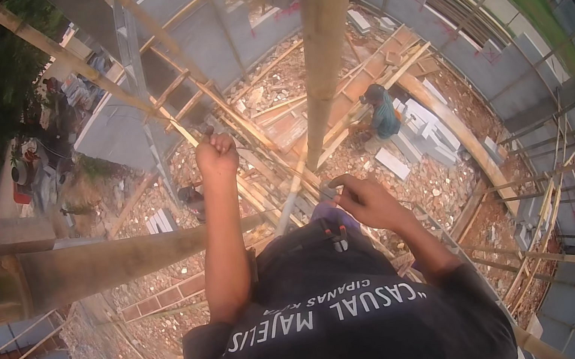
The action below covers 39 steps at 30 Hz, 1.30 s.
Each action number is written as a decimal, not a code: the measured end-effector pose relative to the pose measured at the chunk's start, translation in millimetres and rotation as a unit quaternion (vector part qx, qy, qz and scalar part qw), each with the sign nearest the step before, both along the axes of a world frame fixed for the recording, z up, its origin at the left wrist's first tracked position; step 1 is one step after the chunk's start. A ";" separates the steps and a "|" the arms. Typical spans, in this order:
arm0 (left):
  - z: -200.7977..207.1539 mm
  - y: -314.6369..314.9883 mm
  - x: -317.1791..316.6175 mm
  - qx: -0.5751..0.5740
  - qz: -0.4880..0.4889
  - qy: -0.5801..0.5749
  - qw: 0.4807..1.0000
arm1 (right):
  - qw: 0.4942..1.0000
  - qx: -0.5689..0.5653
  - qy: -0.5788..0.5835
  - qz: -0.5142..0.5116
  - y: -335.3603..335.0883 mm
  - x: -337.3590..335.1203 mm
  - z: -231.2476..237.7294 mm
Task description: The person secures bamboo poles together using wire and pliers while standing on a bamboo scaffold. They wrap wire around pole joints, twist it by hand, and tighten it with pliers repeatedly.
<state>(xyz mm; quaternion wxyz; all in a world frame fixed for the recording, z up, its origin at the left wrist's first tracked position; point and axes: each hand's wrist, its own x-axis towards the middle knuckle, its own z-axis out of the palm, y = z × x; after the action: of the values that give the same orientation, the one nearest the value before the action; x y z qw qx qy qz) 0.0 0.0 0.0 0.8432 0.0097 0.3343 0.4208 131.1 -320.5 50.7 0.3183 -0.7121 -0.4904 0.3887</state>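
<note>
My left hand [216, 153] is raised out in front, its fingers curled into a fist. Whatever it may hold is too small to make out; a thin bamboo pole [176, 126] passes just behind it. Close to my waist, my right hand [367, 200] has its fingers bent and pressed together. Something thin and dark seems to be at its fingertips, but I cannot tell what. A hand tool with orange-and-black handles [339, 239] hangs at my waist beside that hand. A thick upright bamboo pole [327, 28] rises directly in front of me.
Another thick bamboo pole [112, 266] crosses at my left. A wooden ladder [184, 83] leans ahead. Far below, a person in a teal top [383, 114] bends beside pale blocks [432, 136] on rubble ground [419, 192]. Grey block walls [469, 61] with bamboo scaffolding stand around.
</note>
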 end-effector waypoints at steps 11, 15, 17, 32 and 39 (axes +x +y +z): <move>60.6 -88.5 22.7 0.164 -0.010 0.083 0.983 | 0.940 0.176 -0.223 -0.192 50.9 -9.9 -15.1; 63.4 -77.0 27.1 0.175 -0.088 0.112 0.974 | 0.972 0.114 -0.182 0.092 25.7 -45.8 22.0; 58.4 -77.3 18.9 0.141 -0.101 0.078 0.982 | 0.945 0.220 -0.241 0.029 23.4 -34.7 30.6; 101.2 -98.7 18.4 0.138 -0.164 0.011 0.977 | 0.939 0.144 -0.304 -0.074 39.9 3.3 -19.9; 86.0 -82.1 9.7 0.147 -0.149 0.030 0.977 | 0.832 0.419 -0.337 -0.135 34.1 19.6 34.3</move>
<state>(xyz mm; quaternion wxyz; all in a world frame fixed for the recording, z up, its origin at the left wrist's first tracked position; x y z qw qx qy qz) 9.7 -82.1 86.0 0.8753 0.1964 0.2888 0.3344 150.7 -286.4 85.0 0.4504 -0.6563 -0.5823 -0.1653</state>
